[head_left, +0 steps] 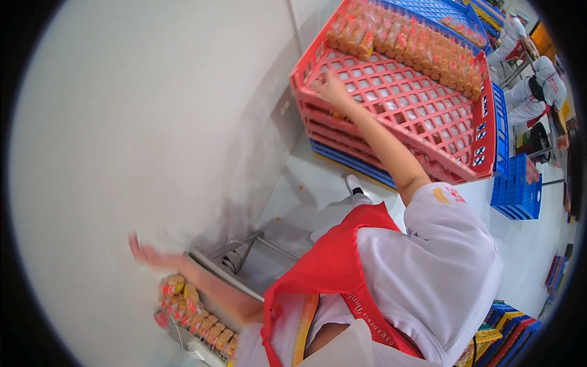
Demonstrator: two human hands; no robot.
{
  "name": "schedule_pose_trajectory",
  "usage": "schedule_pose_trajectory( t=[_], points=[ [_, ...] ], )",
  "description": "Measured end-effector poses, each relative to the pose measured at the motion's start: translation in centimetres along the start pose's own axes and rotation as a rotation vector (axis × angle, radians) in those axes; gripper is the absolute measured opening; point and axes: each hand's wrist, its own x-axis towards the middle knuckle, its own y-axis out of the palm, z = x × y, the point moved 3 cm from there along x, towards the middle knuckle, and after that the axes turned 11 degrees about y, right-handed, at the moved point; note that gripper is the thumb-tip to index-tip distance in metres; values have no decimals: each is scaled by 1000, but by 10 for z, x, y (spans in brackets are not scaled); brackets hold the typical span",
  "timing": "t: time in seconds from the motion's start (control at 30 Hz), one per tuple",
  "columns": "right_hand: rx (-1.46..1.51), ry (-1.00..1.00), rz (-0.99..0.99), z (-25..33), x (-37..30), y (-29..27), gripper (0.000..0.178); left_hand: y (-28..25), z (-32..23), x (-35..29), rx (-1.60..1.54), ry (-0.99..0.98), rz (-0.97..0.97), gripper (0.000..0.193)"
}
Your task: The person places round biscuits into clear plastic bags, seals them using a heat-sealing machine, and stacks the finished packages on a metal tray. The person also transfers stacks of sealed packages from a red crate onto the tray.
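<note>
My right hand (333, 90) reaches over the near left corner of the top red plastic crate (400, 113). Its fingers are smeared by motion, and I cannot tell whether they hold anything. Clear bags of round brown baked goods (406, 46) stand in rows along the far side of that crate; its near part shows bare lattice. My left hand (147, 252) is out at the left before the pale wall, fingers stretched and somewhat blurred, with nothing seen in them. Just below my left forearm, more bagged baked goods (199, 318) lie in a row beside a metal-edged table (223, 275).
Under the top crate are more red crates and a blue one (354, 164). Another blue crate (437, 18) with bags stands behind. Blue crates (516, 189) sit on the floor at right, coloured ones (504, 336) at lower right. Co-workers in white (544, 92) are at the far right.
</note>
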Motion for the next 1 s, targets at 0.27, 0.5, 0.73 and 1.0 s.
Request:
schedule_pose_trajectory(
  t=[0.27, 0.5, 0.73, 1.0],
  points=[
    [2, 317, -388, -116, 193, -159, 108, 568, -241, -92, -348, 509, 875, 44],
    [266, 558, -74, -182, 247, -98, 93, 756, -198, -227, 226, 349, 1207, 50],
    [449, 569, -111, -193, 236, -101, 77, 775, -198, -243, 439, 328, 1451, 55],
    [895, 560, 73, -216, 210, -105, 69, 697, -210, -261, -70, -4, 1320, 24]
  ],
)
